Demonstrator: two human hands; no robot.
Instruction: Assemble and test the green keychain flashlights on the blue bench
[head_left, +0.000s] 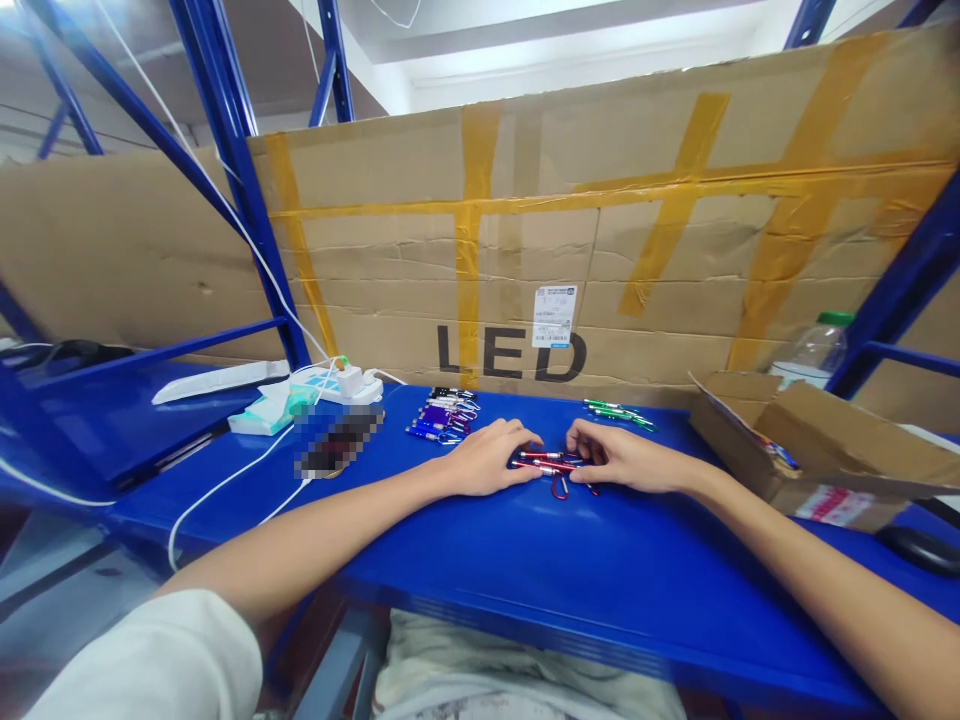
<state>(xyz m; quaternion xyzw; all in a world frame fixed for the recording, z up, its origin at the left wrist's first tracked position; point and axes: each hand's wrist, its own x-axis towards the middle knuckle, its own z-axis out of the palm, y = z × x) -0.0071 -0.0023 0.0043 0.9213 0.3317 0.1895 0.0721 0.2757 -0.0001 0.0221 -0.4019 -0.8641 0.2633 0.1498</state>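
Note:
Several slim red keychain flashlights (546, 458) with small carabiner clips lie in a loose bunch on the blue tabletop (525, 560). My left hand (486, 458) grips the bunch from its left end, thumb in front and curled fingers behind. At the right end my right hand (626, 456) pinches the same bunch between thumb and bent fingers. A row of matching flashlights in blue (433, 431), purple, silver and black lies behind my left hand. Several green flashlights (619, 412) lie behind my right hand. Parts of the red bunch are hidden by my fingers.
A large cardboard panel (390, 270) marked LED stands along the back. On the right are an open cardboard box (739, 450), a clear bottle (814, 350) and a black mouse (921, 549). A power strip (367, 388), white cables and a blurred dark object (341, 443) lie left.

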